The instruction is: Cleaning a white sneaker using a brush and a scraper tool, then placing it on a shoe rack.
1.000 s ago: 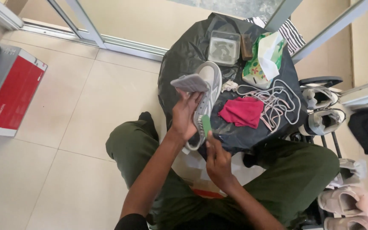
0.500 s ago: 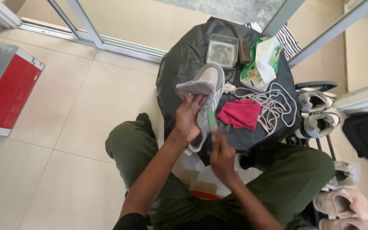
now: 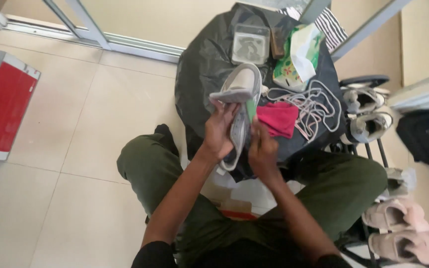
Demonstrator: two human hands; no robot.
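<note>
Your left grip (image 3: pixel 219 131) wraps the side of the grey shoe (image 3: pixel 242 106), fingers pressed against its upper, while your right grip (image 3: pixel 260 149) pinches a small green brush (image 3: pixel 250 110) against it. You hold the shoe above the black plastic sheet (image 3: pixel 199 69). Its laces (image 3: pixel 314 106) are already out, lying in a loose pale tangle beside a soft red cloth (image 3: pixel 279 119); scrubbing looks underway, relacing remains.

This looks like a home entryway: a beige tiled floor (image 3: pixel 65 129) runs up to a sliding door track (image 3: pixel 125 44), a shoe rack (image 3: pixel 373 144) at the right holds several pairs of shoes (image 3: pixel 398 228), and a red cardboard box (image 3: pixel 1 114) sits on the floor.
</note>
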